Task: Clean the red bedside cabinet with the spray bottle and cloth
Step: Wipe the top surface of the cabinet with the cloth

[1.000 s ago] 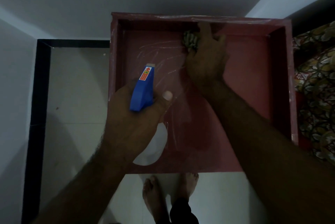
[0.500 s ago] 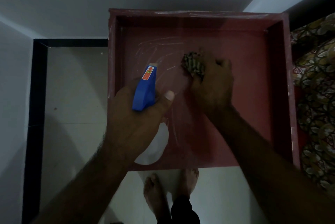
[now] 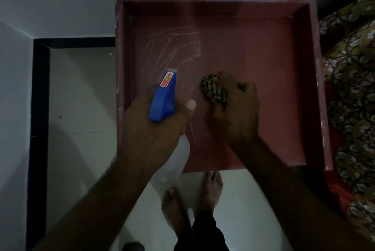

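The red bedside cabinet (image 3: 263, 51) fills the middle of the view, seen from above, with raised rims on three sides and pale wet streaks on its top at the left. My left hand (image 3: 150, 135) grips a spray bottle (image 3: 163, 96) with a blue trigger head and a clear body, held over the cabinet's front left part, nozzle pointing away from me. My right hand (image 3: 237, 112) holds a bunched patterned cloth (image 3: 214, 88) and presses it on the cabinet top near the middle.
A white wall runs behind the cabinet. Pale floor tiles (image 3: 81, 98) with a black skirting (image 3: 39, 98) lie to the left. A floral bed cover (image 3: 353, 92) borders the cabinet on the right. My bare feet (image 3: 190, 198) stand at the cabinet's front edge.
My right hand has drawn the cloth from the cabinet's back rim toward me, down to the middle of the top. The left hand with the spray bottle has stayed nearly still.
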A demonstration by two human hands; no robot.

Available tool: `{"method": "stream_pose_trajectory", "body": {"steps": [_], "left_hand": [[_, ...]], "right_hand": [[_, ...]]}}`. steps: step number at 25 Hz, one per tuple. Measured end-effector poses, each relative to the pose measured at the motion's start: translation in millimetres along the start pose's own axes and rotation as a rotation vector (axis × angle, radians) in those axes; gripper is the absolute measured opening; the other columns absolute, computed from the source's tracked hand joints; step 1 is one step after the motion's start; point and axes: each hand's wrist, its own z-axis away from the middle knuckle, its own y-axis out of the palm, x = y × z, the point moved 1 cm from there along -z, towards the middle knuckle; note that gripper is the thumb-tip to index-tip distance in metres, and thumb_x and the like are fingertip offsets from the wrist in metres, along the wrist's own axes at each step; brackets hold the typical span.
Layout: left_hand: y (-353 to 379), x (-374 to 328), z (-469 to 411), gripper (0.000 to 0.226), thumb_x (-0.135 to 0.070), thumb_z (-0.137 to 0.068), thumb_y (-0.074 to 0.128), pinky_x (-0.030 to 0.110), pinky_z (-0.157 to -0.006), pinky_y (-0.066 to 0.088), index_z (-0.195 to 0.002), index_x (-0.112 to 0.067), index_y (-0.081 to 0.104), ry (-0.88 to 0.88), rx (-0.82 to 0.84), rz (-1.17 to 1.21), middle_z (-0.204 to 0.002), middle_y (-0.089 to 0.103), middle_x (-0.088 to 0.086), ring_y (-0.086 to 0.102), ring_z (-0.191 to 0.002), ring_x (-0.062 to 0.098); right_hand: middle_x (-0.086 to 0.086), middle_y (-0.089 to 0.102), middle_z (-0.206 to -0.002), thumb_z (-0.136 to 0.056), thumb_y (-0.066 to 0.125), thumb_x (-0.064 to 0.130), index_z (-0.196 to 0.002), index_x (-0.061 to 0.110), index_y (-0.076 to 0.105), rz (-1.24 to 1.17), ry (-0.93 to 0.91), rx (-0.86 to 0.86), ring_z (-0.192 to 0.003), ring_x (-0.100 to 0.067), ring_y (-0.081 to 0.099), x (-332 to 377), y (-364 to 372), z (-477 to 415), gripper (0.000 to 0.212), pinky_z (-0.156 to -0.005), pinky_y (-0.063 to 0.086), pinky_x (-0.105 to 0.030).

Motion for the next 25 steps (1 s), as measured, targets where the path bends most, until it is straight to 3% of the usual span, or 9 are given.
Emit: {"method": "stream_pose_trajectory", "body": {"steps": [2,4,10,14,17,20,25], "left_hand": [[-0.4,0.7,8.6,0.03,-0.032,-0.089,0.074,0.013,-0.06,0.053,-0.085,-0.003,0.063,0.004,0.016,0.004,-0.067,0.068,0.012,0.067,-0.062,0.019],[-0.8,2.1,19.3,0.031,-0.03,-0.089,0.074,0.012,-0.06,0.053,-0.085,-0.002,0.064,0.005,0.013,0.011,-0.068,0.069,0.013,0.067,-0.063,0.019],[0.7,5.1,52.3,0.029,-0.031,-0.089,0.073,0.007,-0.056,0.048,-0.082,-0.005,0.064,-0.026,0.017,-0.001,-0.068,0.068,0.012,0.066,-0.063,0.015],[3.7,15.2,74.3,0.026,-0.033,-0.087,0.075,0.012,-0.055,0.051,-0.083,-0.011,0.063,-0.039,-0.019,0.021,-0.068,0.069,0.013,0.068,-0.062,0.02],[6.3,25.0,86.2,0.029,-0.035,-0.088,0.074,0.009,-0.056,0.05,-0.085,-0.008,0.064,-0.067,-0.039,0.004,-0.069,0.07,0.012,0.068,-0.064,0.018],[10.0,30.6,100.3,0.026,-0.036,-0.089,0.073,0.009,-0.054,0.048,-0.084,-0.012,0.065,-0.067,-0.053,0.021,-0.068,0.072,0.008,0.068,-0.059,0.012],[18.3,36.8,121.8,0.028,-0.033,-0.09,0.072,0.007,-0.056,0.047,-0.085,-0.006,0.064,-0.052,-0.063,0.032,-0.067,0.071,0.008,0.066,-0.056,0.003]], "right_hand": [[-0.012,0.065,-0.119,-0.074,0.069,0.008,-0.142,0.03,0.056,0.0,0.037,0.04,-0.107,-0.027,0.053,-3.0,-1.0,11.9,0.072,-0.09,0.056,-0.042],[-0.013,0.06,-0.118,-0.076,0.069,0.013,-0.142,0.037,0.052,-0.022,0.125,0.034,-0.106,-0.026,0.055,-5.7,-2.2,22.3,0.072,-0.092,0.054,-0.034],[-0.013,0.057,-0.113,-0.074,0.07,0.011,-0.138,0.04,0.052,-0.009,0.117,0.018,-0.101,-0.025,0.056,-8.2,-7.0,59.8,0.072,-0.086,0.053,-0.031],[-0.009,0.056,-0.114,-0.076,0.071,0.011,-0.136,0.041,0.052,-0.036,0.159,0.0,-0.097,-0.01,0.044,-14.7,-9.2,83.7,0.07,-0.088,0.049,-0.027],[-0.008,0.057,-0.11,-0.075,0.07,0.007,-0.133,0.039,0.053,-0.024,0.087,0.002,-0.1,-0.019,0.051,-18.7,-11.8,95.2,0.069,-0.088,0.051,-0.033],[-0.006,0.057,-0.113,-0.077,0.069,0.009,-0.134,0.036,0.056,-0.026,0.092,0.005,-0.102,-0.015,0.048,-20.9,-15.3,106.7,0.064,-0.092,0.053,-0.039],[-0.002,0.06,-0.136,-0.081,0.072,0.012,-0.143,0.028,0.056,0.05,-0.016,0.077,-0.133,-0.026,0.047,-18.5,-12.8,127.5,0.067,-0.102,0.041,-0.055]]}}
